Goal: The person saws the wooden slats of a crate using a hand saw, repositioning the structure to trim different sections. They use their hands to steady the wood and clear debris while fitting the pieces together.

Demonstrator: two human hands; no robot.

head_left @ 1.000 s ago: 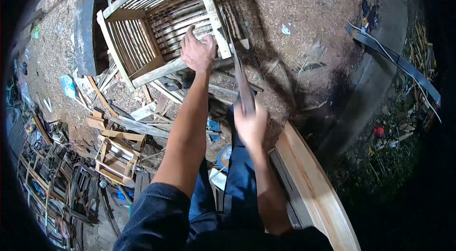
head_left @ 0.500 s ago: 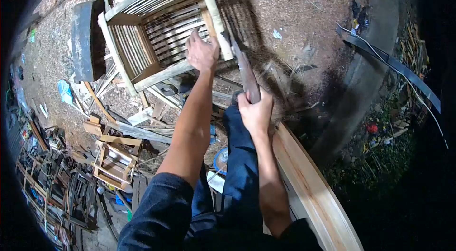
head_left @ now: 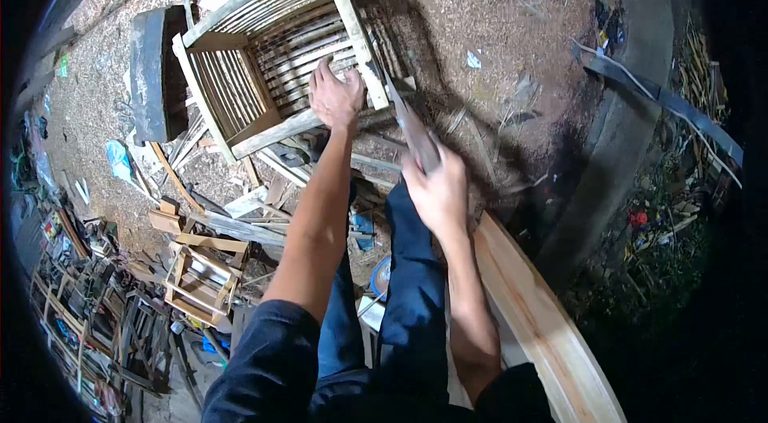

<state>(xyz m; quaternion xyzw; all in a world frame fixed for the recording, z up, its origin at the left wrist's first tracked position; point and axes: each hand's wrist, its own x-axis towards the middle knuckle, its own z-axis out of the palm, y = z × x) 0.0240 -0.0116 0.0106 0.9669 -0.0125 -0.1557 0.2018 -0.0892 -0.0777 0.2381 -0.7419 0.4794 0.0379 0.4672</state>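
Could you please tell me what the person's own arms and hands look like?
The left hand and right hand are bare, with no gloves, rings or watch visible. The forearms are uncovered; the left sleeve is short, dark navy and plain.

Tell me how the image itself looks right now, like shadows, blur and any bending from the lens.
Head view: a dark shadow falls on the ground right of the crate; head view: the right hand and its tool look slightly smeared, the left hand sharper; head view: the long board looks bowed, probably by the wide lens, and the far right fades to black.
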